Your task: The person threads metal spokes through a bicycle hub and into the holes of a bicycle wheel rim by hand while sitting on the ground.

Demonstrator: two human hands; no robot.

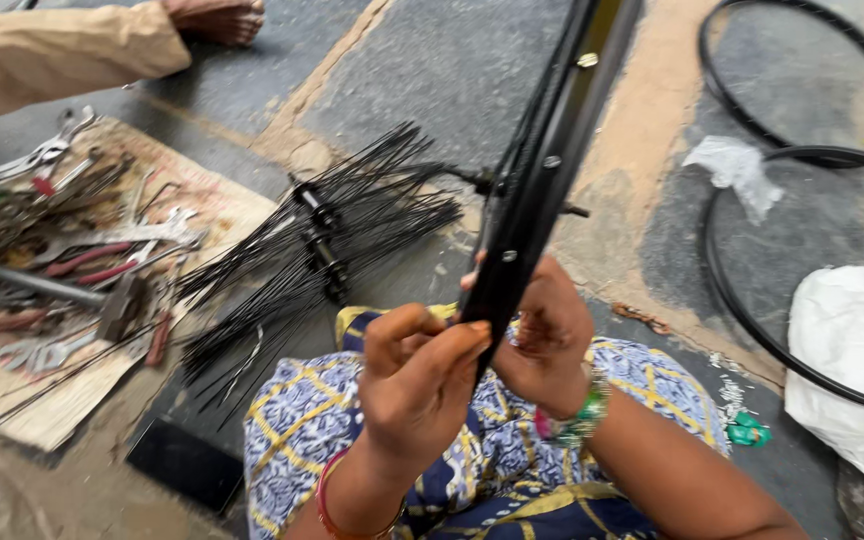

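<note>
1. Black wheel rim (pixel 542 170): stands on edge over the lap, runs up out of frame. Looks stiff, light, smooth metal; best held at the edges, w/ spokes clear.
2. Spoke bundle (pixel 322 240) w/ hub, on floor beside it: thin, springy, likely bends easily.
3. Left hand (pixel 417 375) closed, pinching rim's lower edge; right hand (pixel 542 335) curled round it from behind.

Black wheel rim (pixel 542 170), upright and edge-on, tilted slightly, small holes along its inner face
</note>
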